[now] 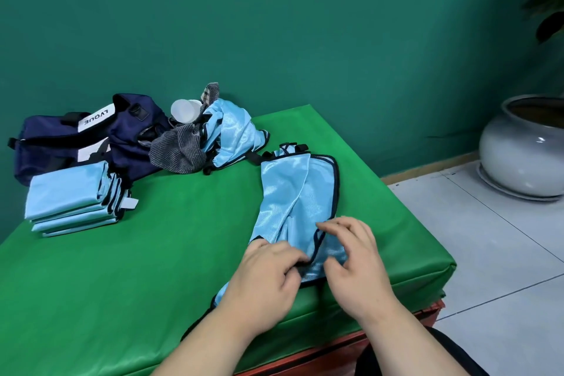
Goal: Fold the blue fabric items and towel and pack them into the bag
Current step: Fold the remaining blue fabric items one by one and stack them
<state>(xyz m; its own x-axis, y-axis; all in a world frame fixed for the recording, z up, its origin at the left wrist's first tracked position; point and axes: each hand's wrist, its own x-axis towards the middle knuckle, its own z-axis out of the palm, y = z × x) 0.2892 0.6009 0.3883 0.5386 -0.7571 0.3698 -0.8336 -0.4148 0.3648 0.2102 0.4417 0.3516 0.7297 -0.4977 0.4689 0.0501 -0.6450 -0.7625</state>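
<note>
- Blue shiny fabric piece with dark trim (293,192) lies long and partly folded on the right side of the green padded surface (183,253), with its near end under the person's fingers.
- The left hand (262,281) is pinching the dark edge of that near end, so it is clamped on the cloth.
- The right hand (354,259) rests just beside it with its fingers spread apart and curled, touching the cloth but not squeezing it.
- A neat stack of folded blue cloths (73,201) sits at the far left of the surface, so some of the folding looks done.
- Just behind the stack is the dark navy bag with a white label (91,137), lying on its side.
- Beside the bag are a crumpled blue shiny cloth (229,134) and a grey striped towel (180,149), both still in a heap and touching each other.
- A clear plastic cup (183,111) lies behind the towel.
- The cloth looks thin, light and very soft, so it will flop and not hold a shape by itself.
- It also looks slippery, so a fold may slide open if nothing presses it down.
- The best place to hold it is likely the dark trim at the corners, because the trim seems a bit firmer.
- One hand should likely press flat while the other lifts the end over.
</note>
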